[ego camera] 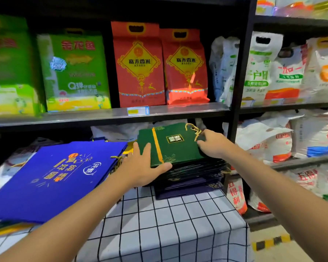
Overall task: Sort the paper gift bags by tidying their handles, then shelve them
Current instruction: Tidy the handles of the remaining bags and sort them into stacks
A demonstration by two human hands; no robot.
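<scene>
A dark green paper gift bag (pixel 170 142) with a gold stripe lies flat on top of a stack of dark folded bags (pixel 193 176). My left hand (pixel 142 165) lies on the green bag's near left corner, fingers straight on top and thumb along its front edge. My right hand (pixel 212 144) holds the bag's right edge, fingers curled at the gold cord handle (pixel 194 130), which sticks up loose. A pile of blue gift bags (pixel 55 176) with gold print lies to the left, its gold cord (pixel 117 161) hanging at the edge.
The bags lie on a table with a white, black-gridded cloth (pixel 169 224). Behind stands a black shelf unit (pixel 110 114) holding green, red and white rice sacks. More white sacks fill the lower shelves at right. Yellow-black floor tape (pixel 271 242) marks the floor at right.
</scene>
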